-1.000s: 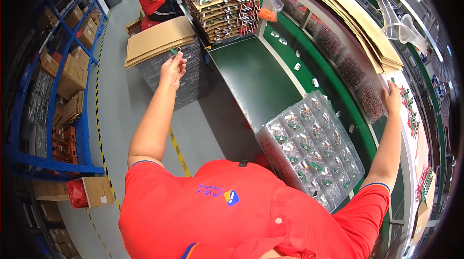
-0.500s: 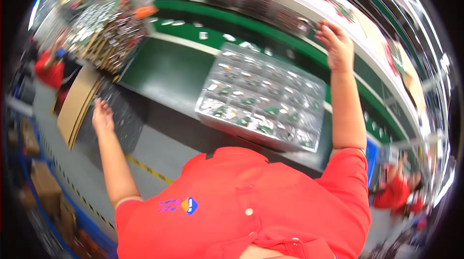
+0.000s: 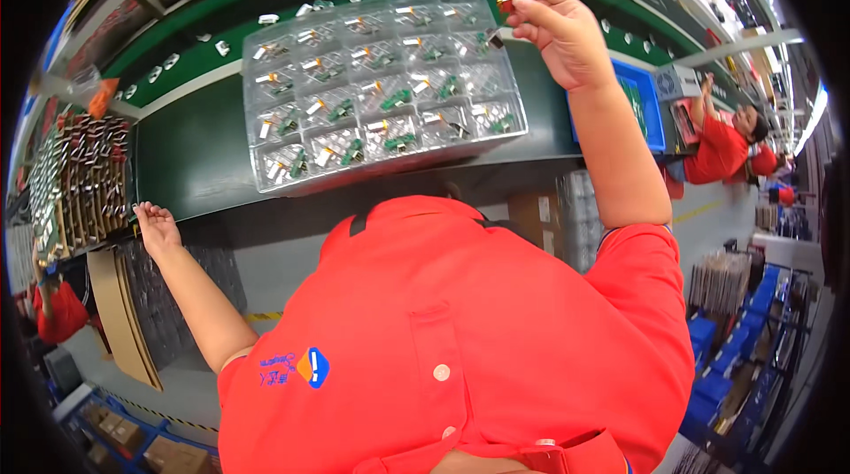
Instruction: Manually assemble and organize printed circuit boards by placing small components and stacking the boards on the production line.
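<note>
My right hand (image 3: pixel 567 38) is raised over the far right corner of a clear plastic compartment tray (image 3: pixel 255 133). Its thumb and fingers pinch a small red-and-white electronic part (image 3: pixel 511 0). A small dark square piece (image 3: pixel 496 38) hangs just below those fingers; whether it joins the held part I cannot tell. Most tray compartments hold a small green circuit board (image 3: pixel 397 100) with an orange strip and a whitish tab. My left hand (image 3: pixel 158 231) is off to the left by the bench's front edge, palm up, fingers loosely spread, holding nothing I can make out.
The dark green bench (image 3: pixel 190 169) runs beneath the tray. Behind it, small white pieces (image 3: pixel 170 60) lie scattered on a green belt. Densely packed boards in cardboard dividers (image 3: pixel 88 177) stand at left. A blue bin (image 3: pixel 651 111) is at right, near a co-worker in red (image 3: pixel 715 151).
My view has swung to the right, so the tray now appears further left and squarer to me. My right hand stays raised with its fingers pinched; the left remains low at the side.
</note>
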A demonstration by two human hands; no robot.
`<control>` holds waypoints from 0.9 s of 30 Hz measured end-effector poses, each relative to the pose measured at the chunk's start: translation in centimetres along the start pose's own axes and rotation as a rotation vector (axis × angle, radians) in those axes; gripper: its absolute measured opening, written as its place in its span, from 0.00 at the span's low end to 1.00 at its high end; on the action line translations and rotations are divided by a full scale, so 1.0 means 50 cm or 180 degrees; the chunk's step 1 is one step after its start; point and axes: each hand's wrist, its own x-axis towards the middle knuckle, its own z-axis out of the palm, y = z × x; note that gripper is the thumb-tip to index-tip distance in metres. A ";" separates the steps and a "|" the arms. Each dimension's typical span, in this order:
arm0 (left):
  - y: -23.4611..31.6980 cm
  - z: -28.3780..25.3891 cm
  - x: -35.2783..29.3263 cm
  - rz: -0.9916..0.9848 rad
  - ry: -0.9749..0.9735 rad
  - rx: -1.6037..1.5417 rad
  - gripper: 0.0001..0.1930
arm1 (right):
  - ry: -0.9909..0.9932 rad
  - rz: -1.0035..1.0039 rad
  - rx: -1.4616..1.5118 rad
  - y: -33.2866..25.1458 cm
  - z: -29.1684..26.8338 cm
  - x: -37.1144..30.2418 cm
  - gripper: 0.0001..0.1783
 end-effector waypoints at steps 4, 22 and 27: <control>-0.020 0.005 0.023 -0.0113 -0.0110 0.0063 0.11 | 0.0243 0.0179 -0.0765 0.117 -0.058 0.000 0.15; 0.076 -0.088 0.061 0.0064 0.0232 0.0409 0.11 | 0.1083 -0.0745 -0.3442 0.243 -0.133 -0.010 0.11; 0.012 -0.091 0.097 -0.0188 -0.0343 0.0206 0.10 | 0.1255 -0.0319 -0.3043 0.292 -0.185 -0.132 0.08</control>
